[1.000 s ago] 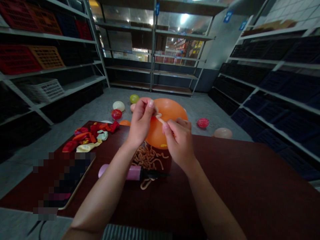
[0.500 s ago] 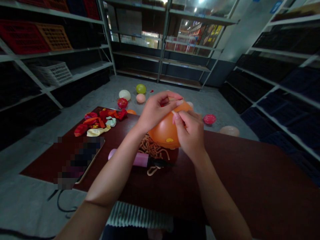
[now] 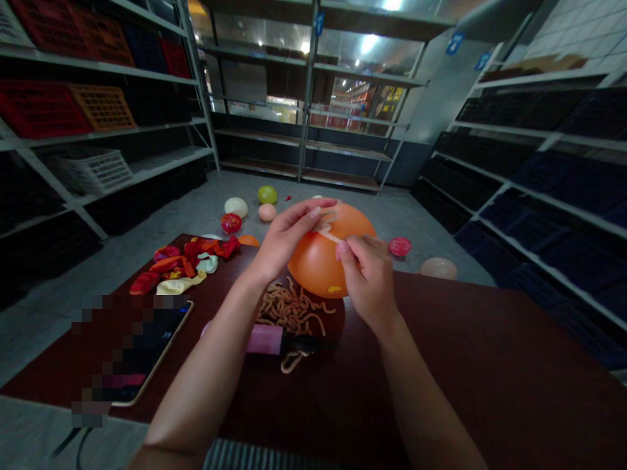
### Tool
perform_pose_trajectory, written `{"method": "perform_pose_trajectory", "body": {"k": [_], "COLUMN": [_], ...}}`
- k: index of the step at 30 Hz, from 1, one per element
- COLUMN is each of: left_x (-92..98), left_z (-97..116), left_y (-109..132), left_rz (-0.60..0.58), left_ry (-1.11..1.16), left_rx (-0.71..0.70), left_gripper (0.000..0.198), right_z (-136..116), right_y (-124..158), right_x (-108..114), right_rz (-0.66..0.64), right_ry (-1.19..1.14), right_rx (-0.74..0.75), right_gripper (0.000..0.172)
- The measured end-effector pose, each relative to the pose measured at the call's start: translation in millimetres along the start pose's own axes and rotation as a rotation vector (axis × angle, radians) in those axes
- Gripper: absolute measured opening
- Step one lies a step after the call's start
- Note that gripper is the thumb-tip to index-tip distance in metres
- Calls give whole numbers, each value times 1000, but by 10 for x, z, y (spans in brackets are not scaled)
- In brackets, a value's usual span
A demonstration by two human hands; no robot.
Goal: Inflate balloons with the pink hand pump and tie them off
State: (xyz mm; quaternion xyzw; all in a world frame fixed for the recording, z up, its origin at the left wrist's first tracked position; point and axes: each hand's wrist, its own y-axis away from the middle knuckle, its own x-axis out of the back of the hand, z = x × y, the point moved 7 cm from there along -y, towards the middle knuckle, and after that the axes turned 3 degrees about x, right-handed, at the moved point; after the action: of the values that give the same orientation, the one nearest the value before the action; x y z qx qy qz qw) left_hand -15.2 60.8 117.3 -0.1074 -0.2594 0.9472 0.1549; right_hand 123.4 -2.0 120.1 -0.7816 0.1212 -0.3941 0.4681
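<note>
An inflated orange balloon (image 3: 313, 264) is between my hands above the dark table. My left hand (image 3: 294, 235) is closed at its upper left side, gripping it near the neck, which is mostly hidden. A pale rubber band (image 3: 332, 235) stretches from my left fingers to my right hand (image 3: 367, 271), which pinches its end between thumb and fingers. Below lies a heap of tan rubber bands (image 3: 289, 308). A pink balloon pump (image 3: 267, 339) with a black nozzle rests in front of the heap, partly behind my left forearm.
Limp balloons (image 3: 183, 264), red, orange, yellow and mint, lie at the table's back left. A phone (image 3: 151, 352) is at the left, partly blurred out. Inflated balloons, including a green one (image 3: 267, 194) and a red one (image 3: 400, 246), sit on the floor. Shelves (image 3: 264, 137) stand around.
My left hand has shifted away from the right, and more of the pale band shows stretched between them. The camera view has tilted upward a little.
</note>
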Motion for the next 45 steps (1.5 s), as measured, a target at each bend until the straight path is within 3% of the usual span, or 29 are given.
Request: {"method": "perform_pose_trajectory", "body": {"k": [4,9,13,17,23,28,33,37,39,41,45], "left_x": [-73,-55,-97,-135,-46,-59,-86,-240,-279,-243,-106], "left_z": [3,-45,-103,-115,-122,-201,-226,-150,-148,-171,-264], "left_y": [31,16,15,51,45,10,22,58,61,44,6], "left_rz": [-30,85,-5,-128,4,58,124,-20,-46,25,206], "left_ry": [-51,-298,-480,-321,-28,269,256,93,11,-7,129], "left_rx": [53,48,61,160,243,247,203,138,109,71,81], "left_gripper": [41,49,32,24,29,23,27,40,37,27,37], "right_z": [-21,-136,-185,-165,-123,-127,-73,99,154,160,55], "right_y": [-4,7,28,37,13,-28,-29,-28,-30,-39,-58], "right_x": [100,110,49,41,83,46,26,118,149,157,83], "right_rz": [60,111,103,83,79,-20,-55,42,61,56,-28], "right_ry": [4,56,114,90,36,-63,-161,-283,-314,-319,-257], "right_rx": [30,127,188,193,121,115,99,-36,-67,-59,31], "right_gripper": [34,29,25,25,27,20,21,22,24,26,23]}}
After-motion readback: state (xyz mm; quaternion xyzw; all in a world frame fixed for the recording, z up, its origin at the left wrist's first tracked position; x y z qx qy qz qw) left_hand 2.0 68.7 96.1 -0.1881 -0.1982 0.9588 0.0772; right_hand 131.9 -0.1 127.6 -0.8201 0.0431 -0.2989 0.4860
